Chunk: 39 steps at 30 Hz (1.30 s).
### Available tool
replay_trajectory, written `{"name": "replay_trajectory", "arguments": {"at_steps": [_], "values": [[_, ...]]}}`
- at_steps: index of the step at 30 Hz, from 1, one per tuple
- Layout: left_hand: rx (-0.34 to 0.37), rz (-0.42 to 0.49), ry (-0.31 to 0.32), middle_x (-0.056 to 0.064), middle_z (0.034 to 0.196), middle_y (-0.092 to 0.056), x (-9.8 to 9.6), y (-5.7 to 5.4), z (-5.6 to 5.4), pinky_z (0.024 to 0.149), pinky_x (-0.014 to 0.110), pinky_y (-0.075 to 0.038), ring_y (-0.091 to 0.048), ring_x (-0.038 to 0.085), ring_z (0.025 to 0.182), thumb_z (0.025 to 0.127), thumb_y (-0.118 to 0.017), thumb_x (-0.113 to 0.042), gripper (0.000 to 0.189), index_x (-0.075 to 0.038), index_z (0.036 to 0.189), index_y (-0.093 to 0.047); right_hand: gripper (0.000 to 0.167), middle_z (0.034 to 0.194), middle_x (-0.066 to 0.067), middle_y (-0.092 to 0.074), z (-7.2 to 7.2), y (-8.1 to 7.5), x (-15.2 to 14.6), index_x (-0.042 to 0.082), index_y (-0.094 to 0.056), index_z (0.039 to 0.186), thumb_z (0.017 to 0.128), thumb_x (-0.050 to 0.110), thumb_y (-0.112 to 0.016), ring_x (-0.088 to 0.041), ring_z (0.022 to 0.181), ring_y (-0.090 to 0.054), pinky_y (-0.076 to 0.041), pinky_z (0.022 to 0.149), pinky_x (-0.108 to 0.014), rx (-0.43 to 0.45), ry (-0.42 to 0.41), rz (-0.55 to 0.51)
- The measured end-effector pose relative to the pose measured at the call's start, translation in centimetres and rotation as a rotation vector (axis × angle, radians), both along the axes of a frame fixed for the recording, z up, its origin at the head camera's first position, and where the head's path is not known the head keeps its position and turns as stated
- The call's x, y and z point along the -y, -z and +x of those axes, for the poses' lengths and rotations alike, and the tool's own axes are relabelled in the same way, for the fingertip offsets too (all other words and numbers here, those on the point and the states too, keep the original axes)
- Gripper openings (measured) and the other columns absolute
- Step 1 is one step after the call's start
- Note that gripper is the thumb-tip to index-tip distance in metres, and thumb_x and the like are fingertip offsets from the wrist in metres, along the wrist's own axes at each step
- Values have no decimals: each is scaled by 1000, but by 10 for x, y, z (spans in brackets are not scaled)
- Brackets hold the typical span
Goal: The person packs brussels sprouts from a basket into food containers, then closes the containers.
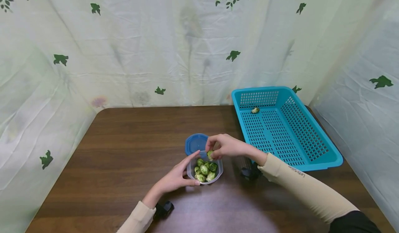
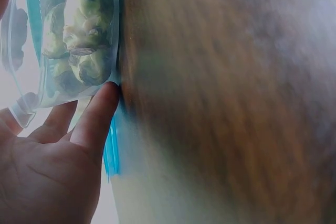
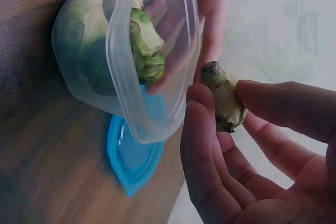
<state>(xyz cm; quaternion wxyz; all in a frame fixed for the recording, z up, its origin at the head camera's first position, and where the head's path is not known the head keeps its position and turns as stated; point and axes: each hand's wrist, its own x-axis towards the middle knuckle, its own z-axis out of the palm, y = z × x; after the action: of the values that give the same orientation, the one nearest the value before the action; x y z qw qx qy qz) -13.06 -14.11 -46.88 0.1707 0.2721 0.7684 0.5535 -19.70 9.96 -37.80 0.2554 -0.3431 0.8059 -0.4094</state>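
Observation:
My right hand [image 1: 227, 145] pinches a Brussels sprout [image 3: 228, 100] between thumb and fingertips, over the back rim of a clear plastic container [image 1: 221, 172]. Its cut stem end and some browned leaves show in the right wrist view. Several green Brussels sprouts [image 1: 204, 170] lie inside the container. On its left side, my left hand [image 1: 175, 177] holds the container, thumb at the front and fingers toward the back. The left wrist view shows fingertips [image 2: 107, 94] against the clear wall.
A blue lid [image 1: 194, 145] lies flat on the brown table [image 1: 134, 149] just behind the container. To the right stands a large turquoise slotted basket [image 1: 333, 160], with one small pale sprout [image 1: 255, 110] near its back left corner. Patterned curtains [image 1: 140, 45] surround the table.

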Motion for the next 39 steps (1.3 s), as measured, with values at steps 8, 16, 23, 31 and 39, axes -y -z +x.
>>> {"name": "replay_trajectory", "arguments": {"at_steps": [8,16,23,31,39], "values": [[-12,5,1,18,151,-28,0,2,0,100,42,-41,-30,33,135,84,-76,-17,91,-11,153,-17,13,82,-2,-63,0,5,5,4,-63,94,83,-4,-64,-21,67,-64,-56,63,-38,-30,-11,39],[5,-6,-4,16,152,-27,0,0,0,100,40,-41,-30,27,136,83,-77,-18,93,-14,154,-17,15,88,-9,-64,1,7,5,2,-64,95,83,-7,-60,-18,67,-64,-56,63,-35,-33,-4,54],[13,-13,-10,15,152,-27,-1,0,0,101,41,-40,-29,26,136,82,-77,-18,94,-15,154,-17,15,89,-11,-65,-2,7,-1,0,-64,97,83,-5,-63,-18,69,-64,-56,65,-40,-24,21,28],[-4,1,-2,17,150,-29,0,2,-1,100,42,-41,-30,31,135,83,-77,-17,93,-11,154,-17,12,93,-13,-66,-6,-3,-15,2,-64,99,87,-1,-61,-28,77,-65,-55,67,-39,-27,49,-20],[15,3,-9,16,151,-29,-1,1,-1,100,37,-40,-31,26,136,82,-78,-17,95,-15,154,-17,11,99,-7,-63,-12,-19,-33,3,-63,103,92,6,-61,-22,84,-64,-55,73,-35,-3,122,-79]]}}
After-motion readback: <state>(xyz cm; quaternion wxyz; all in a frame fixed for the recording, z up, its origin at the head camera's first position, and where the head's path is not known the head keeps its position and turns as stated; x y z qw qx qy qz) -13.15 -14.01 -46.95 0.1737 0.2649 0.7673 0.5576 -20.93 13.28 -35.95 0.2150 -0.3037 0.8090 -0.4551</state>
